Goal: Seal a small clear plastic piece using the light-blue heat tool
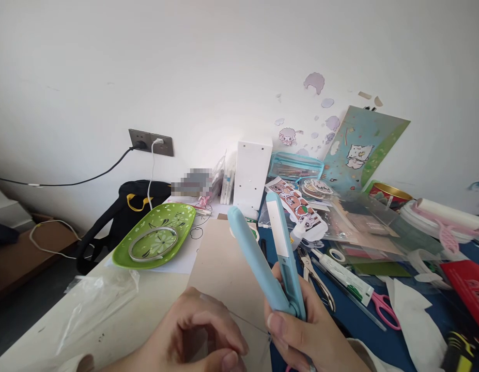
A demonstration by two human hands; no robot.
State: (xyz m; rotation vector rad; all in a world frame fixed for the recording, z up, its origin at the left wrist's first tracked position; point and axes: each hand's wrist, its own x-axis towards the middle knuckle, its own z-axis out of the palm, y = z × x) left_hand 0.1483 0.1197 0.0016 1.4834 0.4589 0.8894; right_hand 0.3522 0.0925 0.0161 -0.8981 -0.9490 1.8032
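Observation:
In my right hand (pixel 305 330) is a light blue mini hair straightener (pixel 258 258). Its two arms stand apart in a V, tips pointing up and away from me, and one arm shows a white plate on its inner side. My left hand (pixel 204 325) is beside it, low over the table, with the fingers curled toward the thumb. What lies inside that curl is hidden from me. Under both hands is a beige board (pixel 219 258). Left of my left hand, a crumpled clear plastic bag (pixel 102 299) rests on the white tabletop (pixel 88 330).
A green floral tray (pixel 121 256) holds a pale ring-shaped object. Right of the straightener lie hole-punch pliers (pixel 317 281), a white tube (pixel 345 276), pink scissors (pixel 386 310) and white tissue (pixel 415 320). A white box (pixel 252 178) stands at the wall; a black bag (pixel 107 227) is left of the table.

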